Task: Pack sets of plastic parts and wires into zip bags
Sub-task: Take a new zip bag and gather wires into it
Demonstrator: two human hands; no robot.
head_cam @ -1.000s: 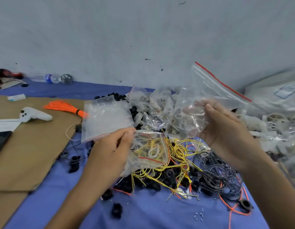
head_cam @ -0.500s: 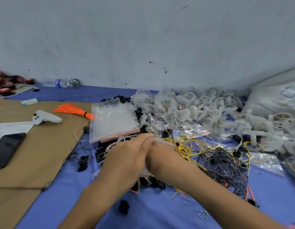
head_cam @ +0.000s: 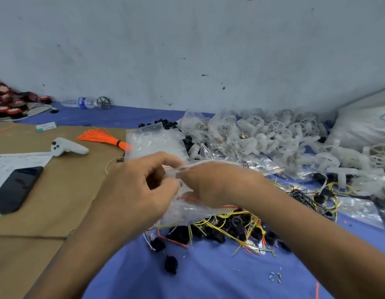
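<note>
Apart a second ago, the left hand [head_cam: 142,190] and right hand [head_cam: 217,184] now meet mid-frame, both pinching the mouth of the zip bag [head_cam: 187,211], probably sealing it.

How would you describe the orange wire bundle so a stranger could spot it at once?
Find the brown cardboard sheet on the left of the blue cloth. Near its far edge, right of the white controller, lies the orange wire bundle. Only it fans out like a tassel, cinched by a black band.
</note>
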